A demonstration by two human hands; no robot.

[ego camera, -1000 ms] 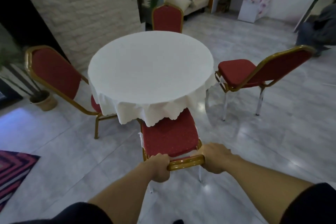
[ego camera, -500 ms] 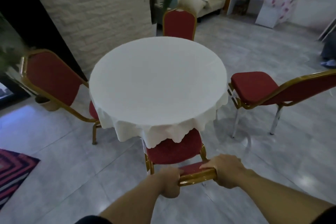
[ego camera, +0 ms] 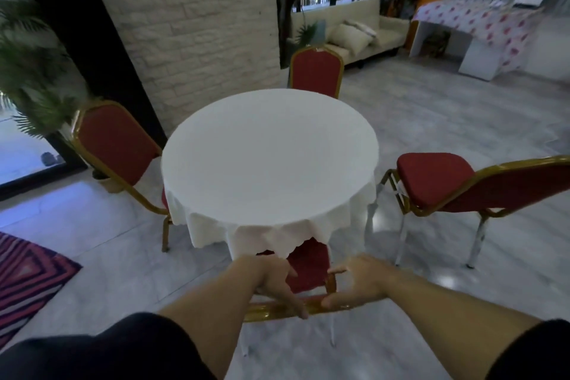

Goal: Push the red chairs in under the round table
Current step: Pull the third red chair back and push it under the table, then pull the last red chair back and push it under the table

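Note:
A round table [ego camera: 268, 157] with a white cloth stands in the middle of the room. The near red chair [ego camera: 308, 268] sits with its seat mostly under the cloth's hem; its gold top rail [ego camera: 271, 311] is right in front of me. My left hand [ego camera: 271, 281] and my right hand [ego camera: 361, 284] lie on that rail with fingers spread, not wrapped around it. The left red chair [ego camera: 117, 145] and the far red chair [ego camera: 316, 74] stand close to the table. The right red chair [ego camera: 431, 179] stands out from it, its seat fully showing.
A brick pillar [ego camera: 191, 25] rises behind the table. A potted palm [ego camera: 27, 71] stands at the left, and a striped rug [ego camera: 24, 281] lies at the lower left. A cream sofa [ego camera: 354, 31] and a table with a patterned cloth [ego camera: 475, 21] are at the back.
The near chair has slid forward, so its seat went from mostly exposed to mostly under the cloth. Both hands have loosened from a closed grip on the rail to spread fingers.

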